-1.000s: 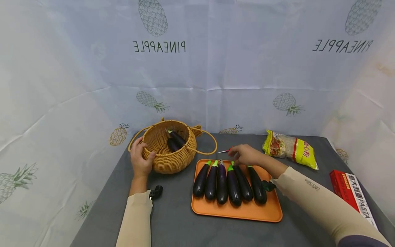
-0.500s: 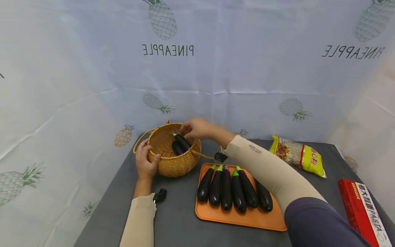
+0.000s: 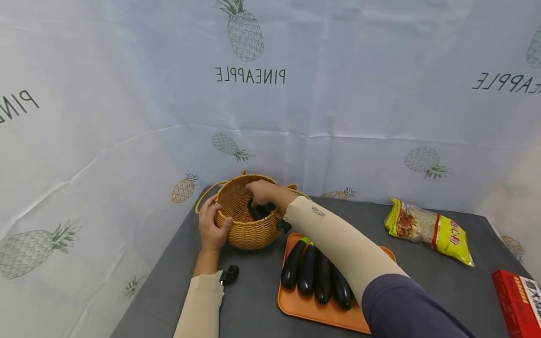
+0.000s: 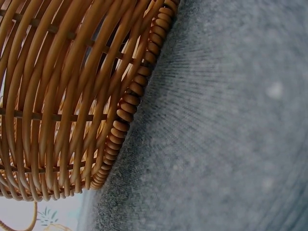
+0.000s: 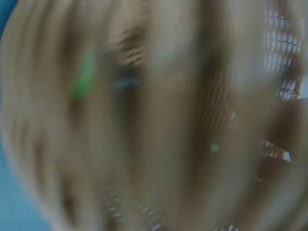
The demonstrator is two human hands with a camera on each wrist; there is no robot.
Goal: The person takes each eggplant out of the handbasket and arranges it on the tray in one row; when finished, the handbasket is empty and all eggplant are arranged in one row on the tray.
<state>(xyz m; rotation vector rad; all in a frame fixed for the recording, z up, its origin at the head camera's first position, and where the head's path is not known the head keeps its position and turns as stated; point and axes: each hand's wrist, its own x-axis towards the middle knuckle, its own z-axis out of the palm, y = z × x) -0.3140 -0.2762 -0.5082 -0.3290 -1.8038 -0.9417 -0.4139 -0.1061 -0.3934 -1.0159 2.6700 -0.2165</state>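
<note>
At the left of the head view stands a round wicker basket (image 3: pixel 253 234) with dark eggplants (image 3: pixel 256 212) inside. My left hand (image 3: pixel 213 227) grips its left rim. The right hand (image 3: pixel 264 191) reaches down inside, its fingertips at the upper end of an eggplant; whether they pinch it is hidden. An orange tray (image 3: pixel 296 307) holds several eggplants (image 3: pixel 292 267) side by side, partly covered by the right arm. Close wickerwork of the basket (image 4: pixel 57 96) fills much of the left wrist view. Blurred basket weave (image 5: pixel 163 120) and a green stem (image 5: pixel 84 77) show in the right wrist view.
A yellow bag of noodles (image 3: pixel 428 230) lies on the grey table (image 3: pixel 249 300) at the right. Nearer the right edge is a red pasta box (image 3: pixel 513 300). A white pineapple-print curtain (image 3: pixel 351 94) hangs behind the table.
From above the tray, my right hand has swung left over the basket's rim and down inside, carrying nothing visible. My left hand has kept its hold on the rim. The head view has shifted.
</note>
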